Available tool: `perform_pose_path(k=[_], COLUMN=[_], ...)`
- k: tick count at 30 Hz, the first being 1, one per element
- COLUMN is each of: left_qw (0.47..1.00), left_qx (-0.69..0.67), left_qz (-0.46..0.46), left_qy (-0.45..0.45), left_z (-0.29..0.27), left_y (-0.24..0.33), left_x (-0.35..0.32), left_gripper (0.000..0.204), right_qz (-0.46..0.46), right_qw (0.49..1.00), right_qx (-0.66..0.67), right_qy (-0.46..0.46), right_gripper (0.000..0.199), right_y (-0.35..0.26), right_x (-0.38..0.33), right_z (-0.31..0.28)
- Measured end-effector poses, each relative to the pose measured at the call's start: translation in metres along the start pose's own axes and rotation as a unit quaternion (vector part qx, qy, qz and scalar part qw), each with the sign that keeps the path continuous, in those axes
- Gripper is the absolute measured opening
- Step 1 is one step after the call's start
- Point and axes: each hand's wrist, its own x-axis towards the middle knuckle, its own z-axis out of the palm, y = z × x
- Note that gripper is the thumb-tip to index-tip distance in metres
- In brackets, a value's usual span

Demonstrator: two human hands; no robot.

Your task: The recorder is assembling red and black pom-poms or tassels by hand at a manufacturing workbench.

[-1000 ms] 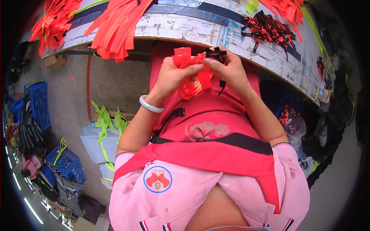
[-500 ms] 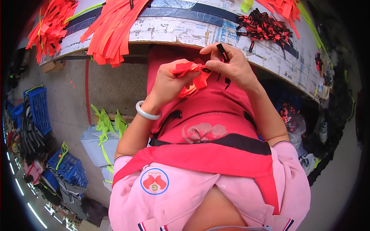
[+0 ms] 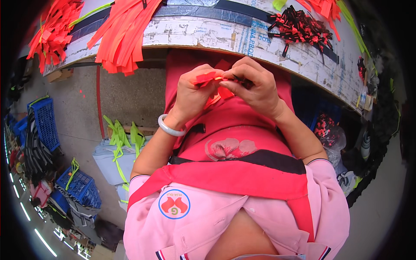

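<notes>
My left hand and my right hand meet in front of my chest, just below the workbench edge. Both pinch a folded orange-red strap. A small black piece sits at my right fingertips against the strap's end; most of it is hidden by my fingers. A pale bangle circles my left wrist. A red apron covers my lap under the hands.
On the bench lie a hanging bundle of orange-red straps, another orange heap at far left, and a pile of small black and red pieces. Lime-green straps and blue crates stand on the floor at left.
Both hands have dropped slightly from the bench edge toward my chest. The strap, looped and spread a second ago, is now folded tight between the fingertips.
</notes>
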Motion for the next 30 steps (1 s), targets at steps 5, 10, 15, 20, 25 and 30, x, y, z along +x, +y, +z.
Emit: perform_pose_path(k=[5, 10, 15, 20, 25, 30], left_qw=[0.998, 0.998, 1.0, 1.0, 1.0, 0.999], left_qx=[-0.049, -0.031, -0.003, -0.009, 0.003, 0.028], left_qz=[-0.038, -0.053, 0.003, 0.013, 0.015, 0.037], left_qy=[0.003, -0.017, -0.028, -0.019, -0.02, -0.027], left_z=[0.0002, -0.0024, -0.0042, -0.0012, -0.0023, -0.0006], left_y=[-0.0019, -0.0002, -0.0038, -0.0034, -0.0059, -0.0024], left_x=[-0.0023, 0.0016, 0.0, -0.0014, -0.0008, 0.0012], left_gripper=[0.015, 0.014, 0.015, 0.015, 0.016, 0.013], right_qz=[-0.003, 0.009, 0.022, 0.036, 0.042, 0.053], right_qw=[1.0, 1.0, 1.0, 0.999, 0.999, 0.998], right_qx=[-0.008, -0.014, -0.001, 0.001, 0.011, 0.009], right_qy=[-0.006, -0.008, -0.016, -0.012, -0.011, -0.023], right_gripper=[0.015, 0.015, 0.014, 0.014, 0.013, 0.014], right_y=[-0.0001, -0.0016, -0.0032, -0.0021, -0.0002, -0.0009], right_x=[0.0007, -0.0003, -0.003, -0.0045, -0.0055, -0.0071], right_z=[0.0011, 0.0002, 0.0038, 0.0048, 0.0055, 0.0052])
